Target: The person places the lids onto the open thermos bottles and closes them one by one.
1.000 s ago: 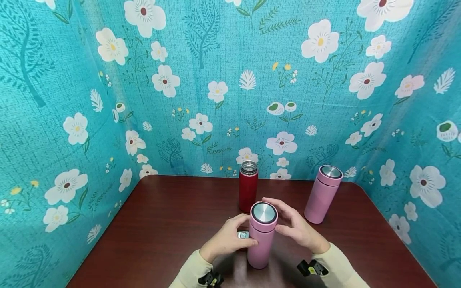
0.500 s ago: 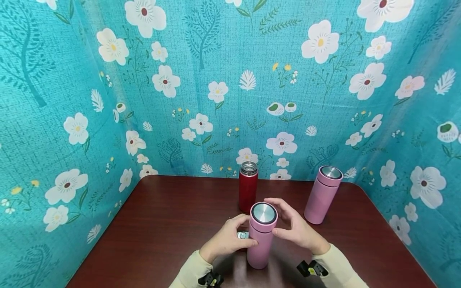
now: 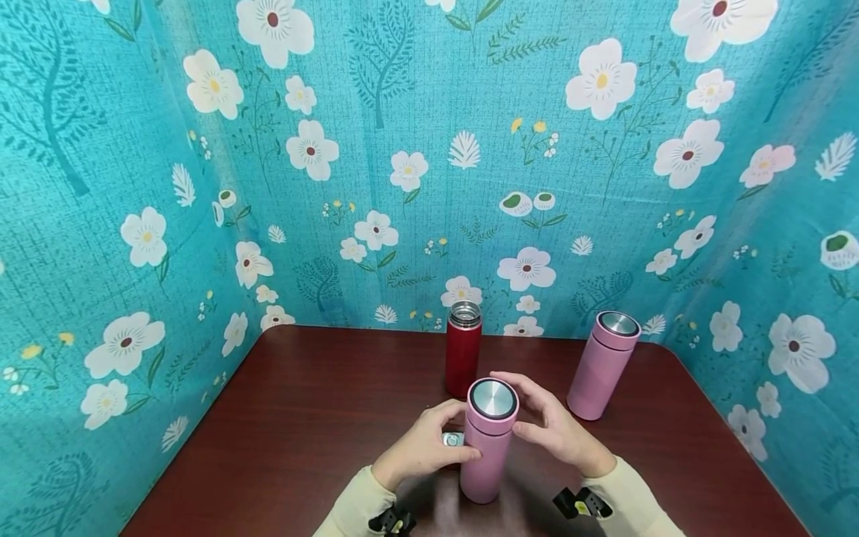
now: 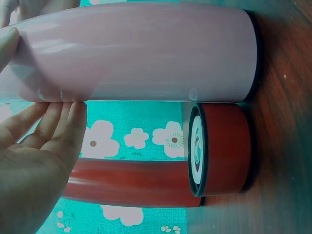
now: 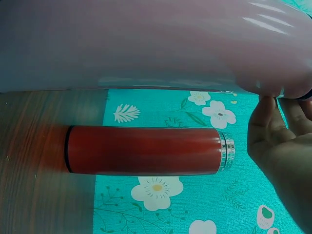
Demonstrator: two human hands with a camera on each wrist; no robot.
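Note:
A pink vacuum flask (image 3: 485, 470) with a silver-topped lid (image 3: 493, 400) stands upright near the front of the table. My left hand (image 3: 429, 444) grips its body, thumb in front and fingers against the far side. My right hand (image 3: 550, 425) holds the flask's upper end by the lid, its thumb just at the rim. In the left wrist view, a red lid (image 4: 226, 148) with a pale disc on top stands on the table close to the pink flask; the head view shows only part of it. Behind stands a lidless red flask (image 5: 146, 150), its steel neck bare.
A second pink flask (image 3: 602, 365), with its lid on, stands at the back right. The dark red-brown table (image 3: 322, 403) is backed and flanked by turquoise flowered cloth (image 3: 376, 186).
My right thumb shifted left along the rim half a second ago and is now back to the right. My left hand and the flask have stayed in place. The head view moved slightly.

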